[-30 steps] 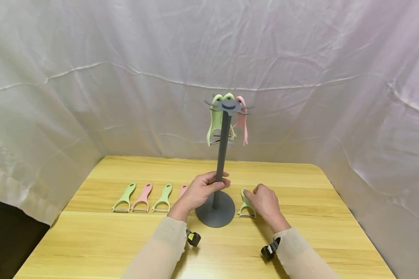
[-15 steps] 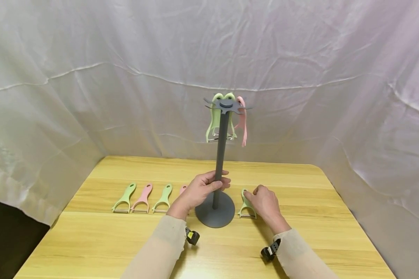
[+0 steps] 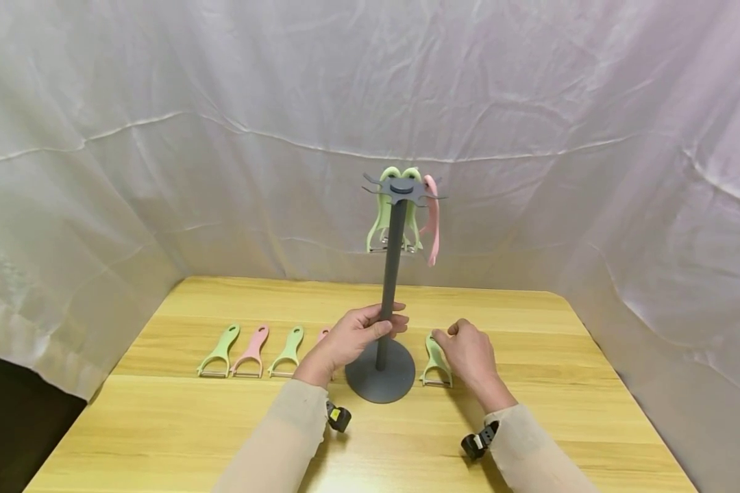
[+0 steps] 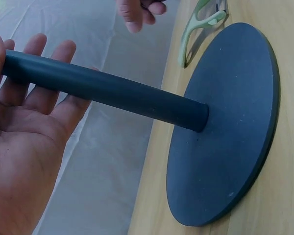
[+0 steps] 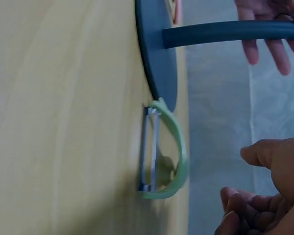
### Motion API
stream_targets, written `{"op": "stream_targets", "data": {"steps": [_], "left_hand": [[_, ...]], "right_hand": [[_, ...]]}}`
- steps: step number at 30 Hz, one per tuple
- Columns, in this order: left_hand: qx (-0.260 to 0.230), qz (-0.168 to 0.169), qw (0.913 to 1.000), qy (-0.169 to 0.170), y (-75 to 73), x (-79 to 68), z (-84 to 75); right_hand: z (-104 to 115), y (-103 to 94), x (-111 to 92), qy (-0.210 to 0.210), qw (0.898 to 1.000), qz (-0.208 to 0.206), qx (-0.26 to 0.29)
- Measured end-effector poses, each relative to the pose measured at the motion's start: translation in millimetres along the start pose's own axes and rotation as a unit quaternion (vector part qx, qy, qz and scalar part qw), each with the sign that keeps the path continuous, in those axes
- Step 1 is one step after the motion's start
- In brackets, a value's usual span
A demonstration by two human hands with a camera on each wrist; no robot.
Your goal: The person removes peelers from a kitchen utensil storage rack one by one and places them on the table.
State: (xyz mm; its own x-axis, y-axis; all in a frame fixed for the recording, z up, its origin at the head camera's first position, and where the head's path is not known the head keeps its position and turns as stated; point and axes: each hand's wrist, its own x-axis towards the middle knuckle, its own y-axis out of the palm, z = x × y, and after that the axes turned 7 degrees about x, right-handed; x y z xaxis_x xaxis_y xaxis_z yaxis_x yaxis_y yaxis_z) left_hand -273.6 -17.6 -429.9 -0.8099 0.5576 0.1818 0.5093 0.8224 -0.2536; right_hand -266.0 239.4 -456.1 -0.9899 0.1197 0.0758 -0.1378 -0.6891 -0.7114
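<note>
A dark grey stand (image 3: 392,274) with a round base and a hooked top rises from the table. My left hand (image 3: 351,339) holds its pole low down, thumb in front and fingers behind. Two green peelers (image 3: 382,209) and a pink peeler (image 3: 433,222) hang from the hooks. Right of the base, a green peeler (image 3: 436,363) lies with its blade end toward me. My right hand (image 3: 471,350) hovers at its handle end; in the right wrist view, thumb (image 5: 259,152) and loosely curled fingers stand apart with nothing between them.
Left of the stand lies a row of peelers: a green one (image 3: 220,350), a pink one (image 3: 253,350), another green one (image 3: 290,350) and a pink one (image 3: 324,334) partly behind my left hand. A pale curtain (image 3: 469,103) closes off the table's (image 3: 160,424) back and sides.
The stand's hooked top has turned slightly, and the hanging peelers have shifted a little right. My right thumb has moved slightly up off the green peeler's handle. My left hand stays on the pole.
</note>
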Motion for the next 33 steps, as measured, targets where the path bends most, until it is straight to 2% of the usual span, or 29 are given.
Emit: {"op": "stream_targets", "data": {"steps": [13,25,33], "left_hand": [[0.005,0.0,1.0,-0.008,0.4,-0.9,-1.4],[0.02,-0.002,0.9997,0.013,2.4,-1.6,-0.2],[0.014,-0.007,0.9999,0.006,3.2,-2.0,-1.0]], "right_hand": [[26.6,-17.2,-7.0,-0.064,0.99,-0.085,0.089],[65.2,-45.7,-23.9,-0.123,0.965,-0.141,0.182],[90.0,-67.4,-29.5,-0.163,0.942,-0.184,0.229]]}}
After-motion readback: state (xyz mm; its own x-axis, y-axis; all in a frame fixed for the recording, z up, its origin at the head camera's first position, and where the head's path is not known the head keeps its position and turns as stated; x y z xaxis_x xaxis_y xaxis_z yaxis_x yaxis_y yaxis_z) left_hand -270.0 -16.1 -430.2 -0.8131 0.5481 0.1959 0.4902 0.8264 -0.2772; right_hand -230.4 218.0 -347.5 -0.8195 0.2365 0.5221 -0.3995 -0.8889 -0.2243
